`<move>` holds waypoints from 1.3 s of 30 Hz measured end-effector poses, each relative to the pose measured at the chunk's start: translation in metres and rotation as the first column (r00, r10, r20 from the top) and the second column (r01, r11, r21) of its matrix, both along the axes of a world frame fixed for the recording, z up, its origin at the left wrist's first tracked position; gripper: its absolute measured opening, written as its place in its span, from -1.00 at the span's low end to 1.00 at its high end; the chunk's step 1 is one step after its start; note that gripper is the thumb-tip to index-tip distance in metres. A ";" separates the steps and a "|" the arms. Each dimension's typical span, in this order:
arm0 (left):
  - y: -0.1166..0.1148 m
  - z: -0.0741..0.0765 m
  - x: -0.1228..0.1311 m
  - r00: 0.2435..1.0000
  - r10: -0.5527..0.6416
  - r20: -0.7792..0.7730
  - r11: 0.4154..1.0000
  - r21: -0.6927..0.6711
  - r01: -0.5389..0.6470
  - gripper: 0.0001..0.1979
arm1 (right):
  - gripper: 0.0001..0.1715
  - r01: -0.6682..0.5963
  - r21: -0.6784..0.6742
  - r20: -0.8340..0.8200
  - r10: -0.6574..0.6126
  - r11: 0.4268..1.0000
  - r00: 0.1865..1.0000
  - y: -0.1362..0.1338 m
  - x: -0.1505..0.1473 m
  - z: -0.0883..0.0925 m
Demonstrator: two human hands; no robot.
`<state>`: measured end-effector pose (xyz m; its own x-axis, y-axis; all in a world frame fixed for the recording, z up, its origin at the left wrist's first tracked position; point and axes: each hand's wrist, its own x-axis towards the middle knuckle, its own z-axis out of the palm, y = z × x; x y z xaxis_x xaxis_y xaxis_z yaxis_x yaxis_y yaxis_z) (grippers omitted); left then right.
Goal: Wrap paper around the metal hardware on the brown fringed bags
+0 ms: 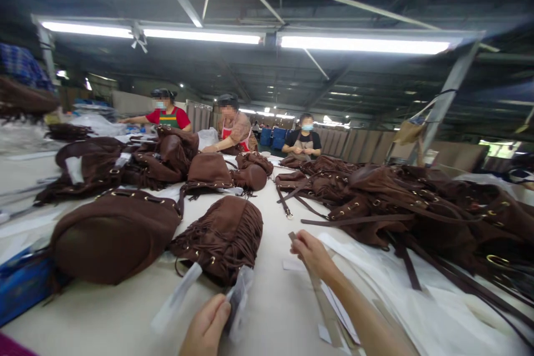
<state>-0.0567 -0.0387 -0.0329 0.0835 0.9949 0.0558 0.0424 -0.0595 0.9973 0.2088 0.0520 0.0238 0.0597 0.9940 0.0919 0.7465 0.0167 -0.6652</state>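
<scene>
My left hand (206, 322), low in the middle, is closed with its thumb against a dark strip wrapped in clear plastic (240, 303). That wrapped strip sits at the near end of a brown fringed bag (225, 233) lying on the white table (275, 311). A second piece of whitish plastic wrap (177, 297) sticks out from the same bag. To the right, my right hand (312, 253) pinches the end of a long, flat taupe strip (292, 237); whether it is card or fabric I cannot tell. Beneath my right forearm lie white paper pieces (340, 311).
A brown drawstring bag (117, 233) lies at left near a blue container (25, 283). Brown bags with straps (375, 194) are heaped at right beside white wrapping sheets (400, 283). Across the table are three people, one in a green-and-red apron (169, 118).
</scene>
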 end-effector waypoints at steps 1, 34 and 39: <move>-0.001 0.002 0.004 0.996 -0.013 0.084 0.998 -0.058 0.018 -0.43 | -0.74 -0.042 -0.018 -0.066 0.041 0.999 0.997 -0.013 -0.005 0.002; -0.001 0.004 0.014 0.996 -0.088 -0.033 0.996 0.032 0.089 -0.61 | -0.79 -0.301 -0.064 -0.780 0.140 0.952 0.610 -0.095 -0.111 -0.031; -0.003 0.004 0.013 0.976 -0.036 -0.217 0.994 0.093 0.057 -0.70 | -0.60 -0.346 -0.221 -0.785 0.044 0.912 0.617 -0.104 -0.088 -0.040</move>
<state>-0.0435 -0.0419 -0.0289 0.1500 0.9803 0.1285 0.2494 -0.1633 0.9545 0.1211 -0.0523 -0.0166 -0.2421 0.9466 -0.2130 -0.0148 -0.2231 -0.9747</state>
